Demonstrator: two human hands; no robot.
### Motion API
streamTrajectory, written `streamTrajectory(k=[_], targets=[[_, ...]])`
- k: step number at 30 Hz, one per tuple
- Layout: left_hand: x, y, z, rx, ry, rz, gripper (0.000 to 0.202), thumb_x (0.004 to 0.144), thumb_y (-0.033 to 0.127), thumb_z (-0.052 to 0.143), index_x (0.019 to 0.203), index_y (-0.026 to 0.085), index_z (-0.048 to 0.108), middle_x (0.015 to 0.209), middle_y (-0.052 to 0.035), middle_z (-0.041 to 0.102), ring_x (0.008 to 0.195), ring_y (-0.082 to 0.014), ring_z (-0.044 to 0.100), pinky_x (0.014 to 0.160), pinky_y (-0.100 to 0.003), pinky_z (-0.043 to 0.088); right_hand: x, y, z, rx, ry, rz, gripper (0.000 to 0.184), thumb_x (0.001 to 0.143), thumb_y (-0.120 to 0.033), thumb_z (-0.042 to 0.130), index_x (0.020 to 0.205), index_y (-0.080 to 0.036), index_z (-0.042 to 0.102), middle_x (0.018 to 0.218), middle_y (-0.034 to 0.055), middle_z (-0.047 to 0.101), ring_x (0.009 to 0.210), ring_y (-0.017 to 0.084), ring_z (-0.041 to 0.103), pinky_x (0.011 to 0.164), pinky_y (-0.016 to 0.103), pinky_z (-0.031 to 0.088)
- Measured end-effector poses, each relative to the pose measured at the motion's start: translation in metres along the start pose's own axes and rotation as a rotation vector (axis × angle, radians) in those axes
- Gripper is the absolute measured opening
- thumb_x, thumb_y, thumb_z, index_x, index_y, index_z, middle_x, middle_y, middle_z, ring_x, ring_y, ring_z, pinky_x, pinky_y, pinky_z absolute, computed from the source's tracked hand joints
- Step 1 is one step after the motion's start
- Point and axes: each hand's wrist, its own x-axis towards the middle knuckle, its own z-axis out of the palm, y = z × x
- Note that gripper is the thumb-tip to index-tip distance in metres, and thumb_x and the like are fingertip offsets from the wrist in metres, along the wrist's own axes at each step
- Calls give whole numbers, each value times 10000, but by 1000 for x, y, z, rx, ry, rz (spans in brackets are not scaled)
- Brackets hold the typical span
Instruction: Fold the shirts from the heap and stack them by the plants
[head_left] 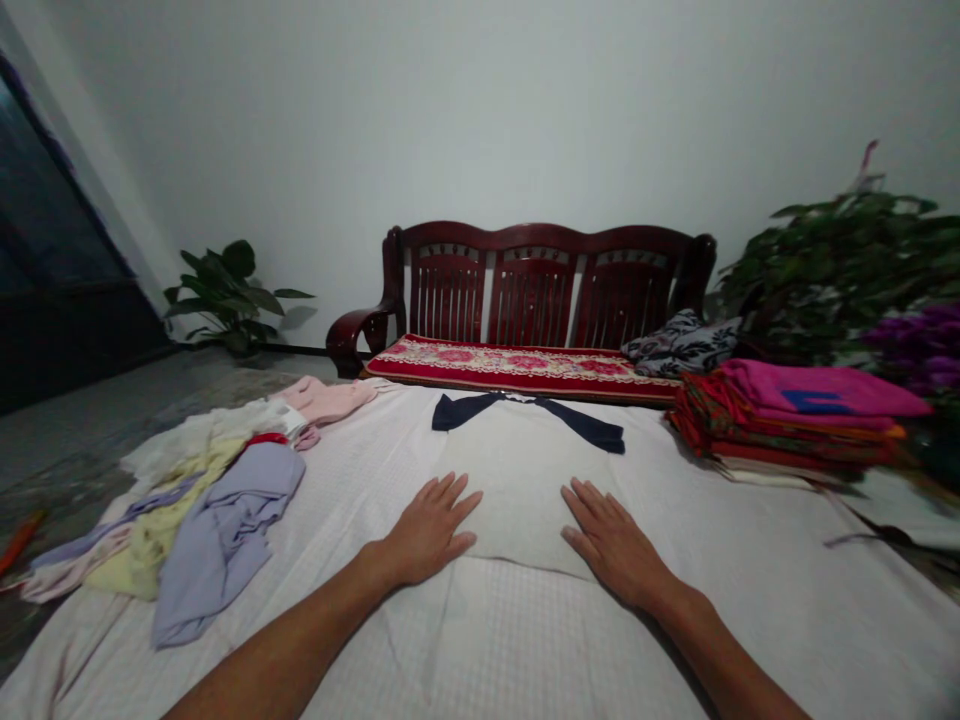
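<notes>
A small white shirt with dark navy sleeves lies spread flat on a white cloth, its neckline away from me. My left hand rests flat on the shirt's lower left side, fingers spread. On the lower right side, my right hand lies palm down with its fingers stretched out. Neither hand grips anything. Parts of the shirt's side edges are hidden under the hands.
Loose clothes, including a lavender garment and a pink one, lie heaped at left. A folded stack with a magenta piece on top stands at right. Behind are a wooden bench, a leafy plant and more foliage.
</notes>
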Motion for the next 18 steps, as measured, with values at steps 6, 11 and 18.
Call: streamTrajectory(k=[6,11,18], targets=[[1,-8,2,-61,31,-38,543,992,409,480,1517,286,410,1634,-83,301,1512,-261,261,1225,-497,237,1,42,12,4,56,172,665,994,-551,277,1534,-184,408,1615,96,329,1496,266,286,1208,524,265],[10,-19,9,-59,164,-92,487,981,357,496,1456,248,499,1569,-93,430,1460,-254,374,1196,-490,314,4,60,17,63,104,226,633,981,-536,321,1502,-204,459,1583,78,398,1472,271,342,1201,524,285],[11,-24,10,-45,283,-141,412,969,292,476,1365,241,578,1480,-79,546,1380,-242,482,1149,-472,391,3,75,14,207,241,286,549,972,-466,330,1364,-204,612,1460,84,563,1375,258,490,1177,468,344]])
